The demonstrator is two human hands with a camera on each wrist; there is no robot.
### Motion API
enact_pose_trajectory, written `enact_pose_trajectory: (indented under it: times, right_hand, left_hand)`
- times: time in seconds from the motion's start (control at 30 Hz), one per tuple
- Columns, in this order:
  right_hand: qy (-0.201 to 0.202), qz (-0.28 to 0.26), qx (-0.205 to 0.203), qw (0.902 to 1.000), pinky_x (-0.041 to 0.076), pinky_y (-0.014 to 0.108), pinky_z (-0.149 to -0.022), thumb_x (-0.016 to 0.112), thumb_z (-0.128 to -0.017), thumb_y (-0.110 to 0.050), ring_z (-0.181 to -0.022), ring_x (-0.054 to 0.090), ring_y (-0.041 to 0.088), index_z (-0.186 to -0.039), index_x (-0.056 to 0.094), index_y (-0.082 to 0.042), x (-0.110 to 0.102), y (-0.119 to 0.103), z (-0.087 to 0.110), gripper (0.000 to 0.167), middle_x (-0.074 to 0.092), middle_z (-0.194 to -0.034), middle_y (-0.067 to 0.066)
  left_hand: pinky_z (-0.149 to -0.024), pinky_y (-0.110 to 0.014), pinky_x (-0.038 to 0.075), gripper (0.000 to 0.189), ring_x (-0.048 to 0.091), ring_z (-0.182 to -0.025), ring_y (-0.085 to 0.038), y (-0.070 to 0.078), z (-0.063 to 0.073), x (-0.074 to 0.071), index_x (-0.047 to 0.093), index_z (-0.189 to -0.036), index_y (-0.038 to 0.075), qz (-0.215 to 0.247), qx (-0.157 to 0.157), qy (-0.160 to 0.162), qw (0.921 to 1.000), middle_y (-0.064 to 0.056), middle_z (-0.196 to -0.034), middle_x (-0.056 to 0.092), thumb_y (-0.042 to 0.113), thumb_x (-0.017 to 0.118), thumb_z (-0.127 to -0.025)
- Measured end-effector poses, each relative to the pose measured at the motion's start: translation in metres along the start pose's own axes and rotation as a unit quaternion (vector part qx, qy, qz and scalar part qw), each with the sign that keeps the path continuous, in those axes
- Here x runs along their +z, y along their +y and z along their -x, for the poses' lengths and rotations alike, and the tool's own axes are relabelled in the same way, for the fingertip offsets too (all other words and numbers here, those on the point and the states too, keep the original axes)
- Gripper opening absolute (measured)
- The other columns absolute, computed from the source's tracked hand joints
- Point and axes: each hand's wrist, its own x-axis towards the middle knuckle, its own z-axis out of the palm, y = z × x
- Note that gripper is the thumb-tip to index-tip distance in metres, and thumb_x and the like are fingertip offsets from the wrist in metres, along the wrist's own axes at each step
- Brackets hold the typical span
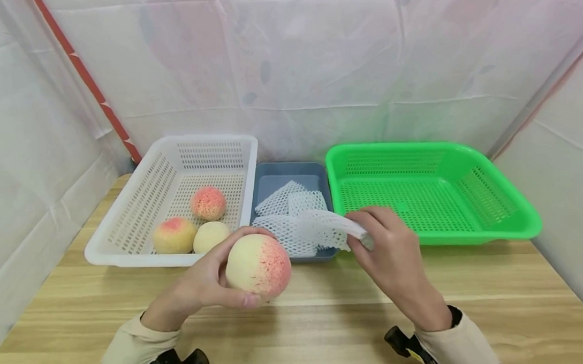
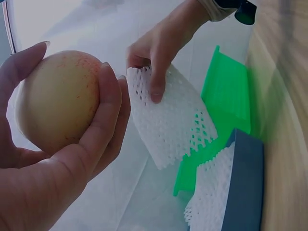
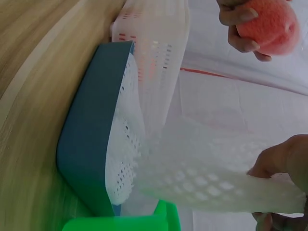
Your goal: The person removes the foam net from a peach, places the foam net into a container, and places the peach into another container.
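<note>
My left hand grips a pale yellow and pink peach above the front of the table, fingers and thumb wrapped round its sides. To the right, my right hand pinches one end of a white foam fruit net. The net's other end points left toward the peach, apart from it. In the left wrist view the net hangs flattened below the right thumb. Below it, a blue-grey tray contains several more foam nets.
A white basket at the left contains three peaches, among them a pink one. At the right stands a green basket. All three containers stand on a wooden table, with white sheeting behind and at both sides.
</note>
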Motion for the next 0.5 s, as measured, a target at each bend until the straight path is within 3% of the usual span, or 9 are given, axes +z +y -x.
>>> enact_pose_trajectory:
  times: [0.13, 0.3, 0.4, 0.5]
  right_hand:
    - [0.036, -0.002, 0.005, 0.9993, 0.054, 0.041, -0.059, 0.075, -0.052, 0.016, -0.079, 0.06, 0.03, -0.087, 0.072, -0.002, 0.01, -0.011, -0.007, 0.04, 0.063, -0.087, 0.013]
    - [0.067, -0.003, -0.003, 0.9977, 0.052, 0.038, -0.051, 0.052, -0.045, 0.022, -0.076, 0.057, 0.031, -0.084, 0.07, 0.0, 0.036, -0.022, -0.02, 0.048, 0.057, -0.085, 0.016]
    - [0.044, 0.024, -0.013, 0.9986, 0.053, 0.04, -0.06, 0.051, -0.049, 0.023, -0.084, 0.054, 0.037, -0.089, 0.067, 0.002, 0.058, -0.026, -0.026, 0.048, 0.056, -0.094, 0.021]
    - [-0.031, 0.069, 0.004, 0.9971, 0.05, 0.05, -0.079, 0.059, -0.058, 0.019, -0.101, 0.05, 0.045, -0.099, 0.064, 0.005, 0.077, -0.029, -0.026, 0.044, 0.051, -0.115, 0.028]
  left_hand:
    - [-0.086, -0.046, 0.051, 0.075, 0.05, -0.113, -0.037, 0.004, 0.002, -0.003, 0.042, -0.137, 0.011, -0.024, -0.008, 0.024, 0.9994, -0.019, -0.131, 0.045, 0.006, 0.08, -0.073]
    - [-0.087, -0.047, 0.05, 0.077, 0.049, -0.114, -0.037, 0.008, 0.003, -0.005, 0.043, -0.137, 0.014, -0.035, -0.031, 0.045, 0.9979, -0.017, -0.132, 0.045, 0.007, 0.081, -0.071]
    - [-0.087, -0.047, 0.049, 0.078, 0.048, -0.115, -0.036, 0.009, 0.003, -0.005, 0.042, -0.138, 0.016, -0.034, -0.043, 0.05, 0.9973, -0.016, -0.133, 0.044, 0.007, 0.082, -0.071]
    - [-0.088, -0.047, 0.049, 0.079, 0.047, -0.115, -0.036, 0.01, 0.003, -0.005, 0.041, -0.139, 0.016, -0.04, -0.043, 0.05, 0.997, -0.016, -0.133, 0.045, 0.008, 0.082, -0.072]
